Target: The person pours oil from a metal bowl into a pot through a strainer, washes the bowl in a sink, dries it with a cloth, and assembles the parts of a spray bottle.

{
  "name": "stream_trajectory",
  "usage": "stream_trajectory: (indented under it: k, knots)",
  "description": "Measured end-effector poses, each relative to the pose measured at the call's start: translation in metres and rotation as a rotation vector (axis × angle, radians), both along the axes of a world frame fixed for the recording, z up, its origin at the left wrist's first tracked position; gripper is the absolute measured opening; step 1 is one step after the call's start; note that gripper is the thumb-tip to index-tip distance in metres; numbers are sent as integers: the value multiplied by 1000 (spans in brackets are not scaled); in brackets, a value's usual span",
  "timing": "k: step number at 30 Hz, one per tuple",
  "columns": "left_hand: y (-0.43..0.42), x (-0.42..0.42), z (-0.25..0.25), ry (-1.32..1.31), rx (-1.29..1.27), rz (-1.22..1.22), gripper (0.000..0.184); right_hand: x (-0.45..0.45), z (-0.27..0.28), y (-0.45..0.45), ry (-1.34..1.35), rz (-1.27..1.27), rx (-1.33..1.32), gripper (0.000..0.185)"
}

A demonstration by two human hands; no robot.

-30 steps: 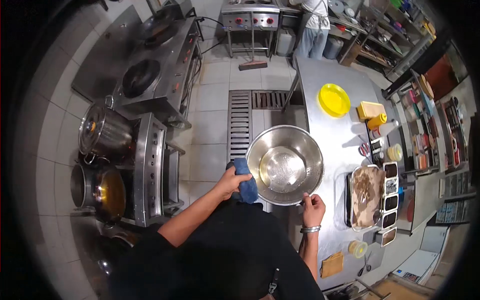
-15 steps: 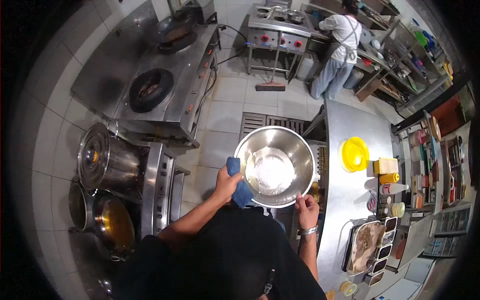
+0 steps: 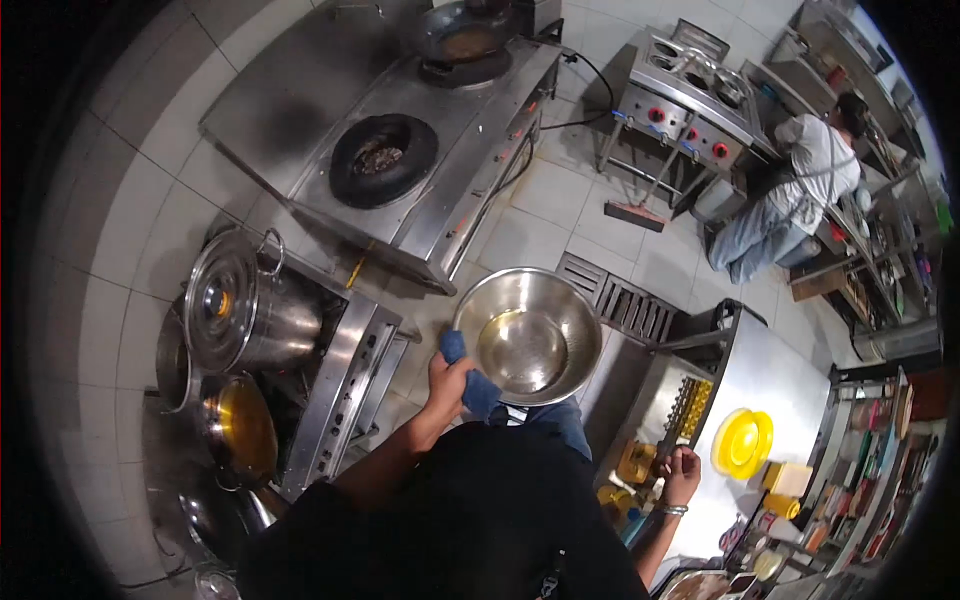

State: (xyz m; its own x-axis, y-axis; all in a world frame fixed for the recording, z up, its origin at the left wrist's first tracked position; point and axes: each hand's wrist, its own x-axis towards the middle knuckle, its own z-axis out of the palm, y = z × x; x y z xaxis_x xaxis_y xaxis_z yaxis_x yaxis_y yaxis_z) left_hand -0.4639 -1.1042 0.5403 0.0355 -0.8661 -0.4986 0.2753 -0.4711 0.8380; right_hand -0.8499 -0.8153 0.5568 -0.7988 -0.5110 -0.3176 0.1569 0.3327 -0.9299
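A wide stainless steel basin [image 3: 525, 345] hangs in front of my body, tilted so that its shiny inside faces me. It looks wet at the bottom. My left hand [image 3: 450, 385] grips its left rim through a folded blue cloth [image 3: 478, 392]. Away from the basin, my right hand [image 3: 680, 475] is beside the edge of the steel table [image 3: 775, 370], with its fingers curled in. Whether anything lies inside those fingers is hidden. A yellow bowl [image 3: 743, 443] stands on the table just right of that hand.
At left are a large lidded pot [image 3: 225, 300], a pan of yellow-brown oil [image 3: 245, 430] and a wok range [image 3: 420, 190]. A broom [image 3: 635, 215] stands by the far stove [image 3: 685, 110]. Another person [image 3: 800, 190] works at the back right. A drain grate [image 3: 635, 305] lies in the floor.
My right hand has come off the basin's rim and moved right to the table edge. My left hand keeps the basin. The view has turned left, and the far person bends lower.
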Motion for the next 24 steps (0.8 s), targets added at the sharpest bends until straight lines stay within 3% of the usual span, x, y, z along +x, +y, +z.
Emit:
stream_trajectory:
  k: [4,6,8,9,11,16,17,21,24]
  knots:
    - [-47,-32,9,58,-2,71,29,-76,-30,-32,-37,-82,-27,17]
    - [-75,-52,-3,16,-40,153,10,-110,-31,-58,196,-16,183,17]
    - [-105,-72,-15,-32,-13,140,16,-142,-29,-86,219,-20,214,18]
    - [-119,-83,-17,-68,15,119,26,-166,-38,-94,297,-3,278,20]
    - [-154,-117,-21,-35,-41,139,25,-201,-36,-124,572,93,394,25]
    - [-220,-194,-27,21,-126,119,28,-270,-10,-195,640,229,561,34]
    - [-231,-225,12,-4,-160,130,31,-278,0,-210,646,222,590,34]
    - [-278,-290,32,95,-171,86,31,-310,9,-248,696,176,579,32]
    - [-318,-318,-14,-143,-237,2,21,-349,-11,-254,598,198,584,35]
